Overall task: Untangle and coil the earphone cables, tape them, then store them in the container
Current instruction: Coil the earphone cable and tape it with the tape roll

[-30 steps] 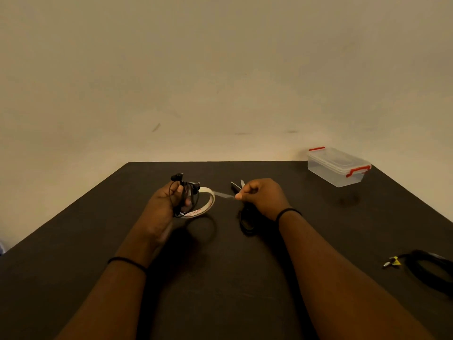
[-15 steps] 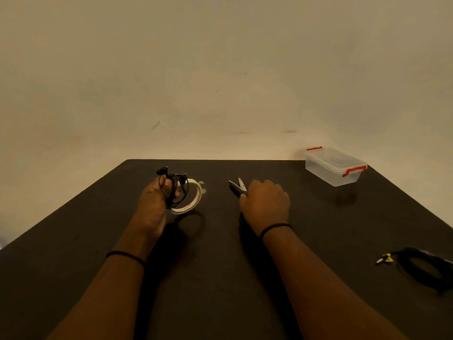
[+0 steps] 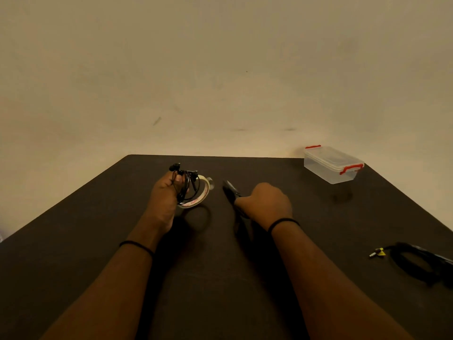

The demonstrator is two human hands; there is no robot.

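Note:
My left hand grips a coiled black earphone cable together with a roll of clear tape, held just above the dark table. A short strip of tape sticks out from the roll on its right. My right hand is curled round the handles of black scissors, whose blades point away toward the far edge. A clear plastic container with red latches and its lid on stands at the far right of the table.
A second coiled black cable with a yellow-marked plug lies near the right edge. A plain wall rises behind the table.
My right hand let go of the pulled tape end and drew back onto the scissors. The left hand moved slightly left with the cable and roll. The scissor blades have closed.

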